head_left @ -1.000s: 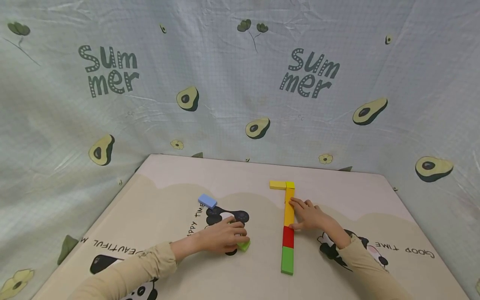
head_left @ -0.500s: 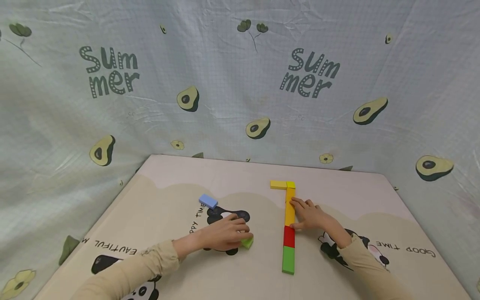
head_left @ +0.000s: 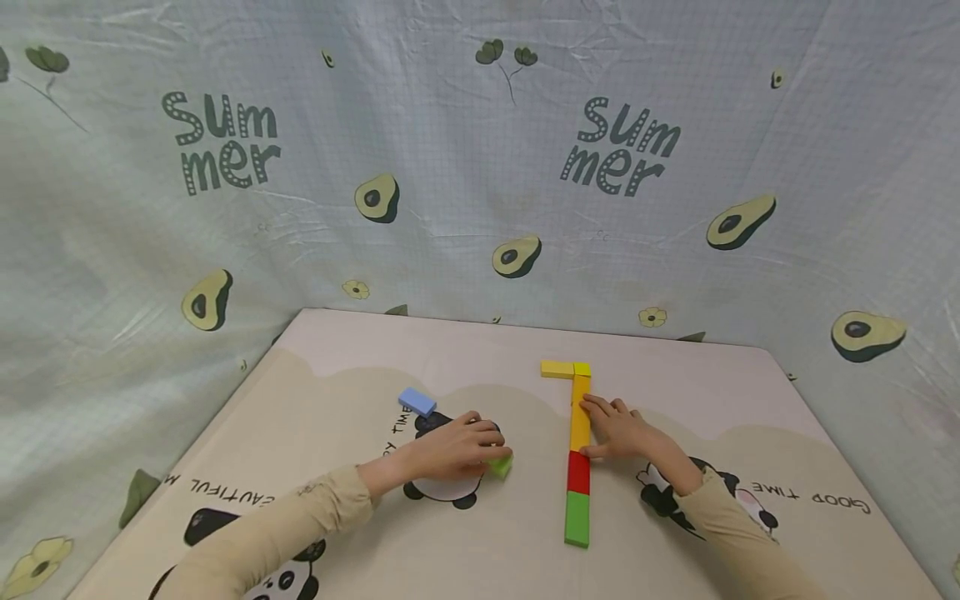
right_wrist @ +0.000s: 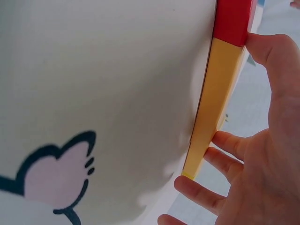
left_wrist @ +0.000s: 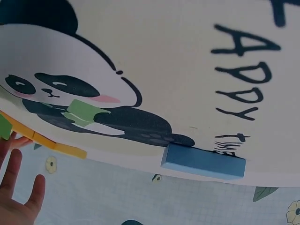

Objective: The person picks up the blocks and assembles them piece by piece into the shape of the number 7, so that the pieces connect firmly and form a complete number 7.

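My left hand [head_left: 459, 446] pinches a small light green block [head_left: 500, 464] at its fingertips, close over the tabletop and left of the row of blocks. In the left wrist view only an edge of that green block [left_wrist: 4, 126] shows. My right hand [head_left: 624, 433] rests along the row's right side, fingers spread, with thumb and fingertips touching the orange part [head_left: 581, 421]. Toward the near end the row continues with a red block [head_left: 578, 472] and a green block [head_left: 577, 518]. At its far end sits a bright yellow block [head_left: 582, 369], with another yellow block [head_left: 557, 369] pointing left.
A blue block [head_left: 417, 402] lies alone beyond my left hand. The tabletop [head_left: 517, 550] carries a printed cover with pandas and lettering. A cloth [head_left: 442, 125] with avocado prints hangs behind it and at the sides.
My left hand has moved right and slightly farther away, carrying the light green block nearer the row. The right hand and the row have stayed in place.
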Demonstrator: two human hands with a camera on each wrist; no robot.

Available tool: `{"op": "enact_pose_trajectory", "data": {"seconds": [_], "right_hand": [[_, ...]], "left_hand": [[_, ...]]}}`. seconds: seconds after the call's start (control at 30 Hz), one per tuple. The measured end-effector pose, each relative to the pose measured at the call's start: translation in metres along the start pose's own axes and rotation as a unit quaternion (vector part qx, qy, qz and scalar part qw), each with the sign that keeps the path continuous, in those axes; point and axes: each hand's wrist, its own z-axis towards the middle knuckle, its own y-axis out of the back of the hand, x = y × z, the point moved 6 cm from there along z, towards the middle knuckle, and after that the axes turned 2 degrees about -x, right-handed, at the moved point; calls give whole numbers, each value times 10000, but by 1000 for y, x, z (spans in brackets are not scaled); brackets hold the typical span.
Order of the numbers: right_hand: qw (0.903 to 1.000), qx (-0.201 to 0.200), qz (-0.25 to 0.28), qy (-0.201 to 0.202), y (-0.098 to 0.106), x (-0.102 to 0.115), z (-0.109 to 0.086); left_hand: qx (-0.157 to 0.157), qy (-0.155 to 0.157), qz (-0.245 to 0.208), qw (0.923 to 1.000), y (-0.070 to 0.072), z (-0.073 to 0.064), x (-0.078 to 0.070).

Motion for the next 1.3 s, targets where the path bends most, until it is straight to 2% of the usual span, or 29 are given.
{"op": "enact_pose_trajectory", "data": {"seconds": [0.3, 0.53, 0.83, 1.1, 1.3], "right_hand": [[10000, 39, 90, -1, 3, 3, -2], [9999, 2, 100, 1, 4, 3, -3], [9999, 12, 154, -26, 3, 3, -3], [9999, -69, 135, 81, 4, 4, -3], [9999, -65, 71, 91, 3, 4, -3]], "left_hand": [[242, 299, -70, 9992, -10, 14, 19], [128, 640, -176, 9977, -21, 24, 39], [258, 1087, -174, 9936, -35, 40, 63], [130, 1187, 14, 9928, -43, 52, 78], [128, 1431, -43, 9896, -48, 59, 88]]}}
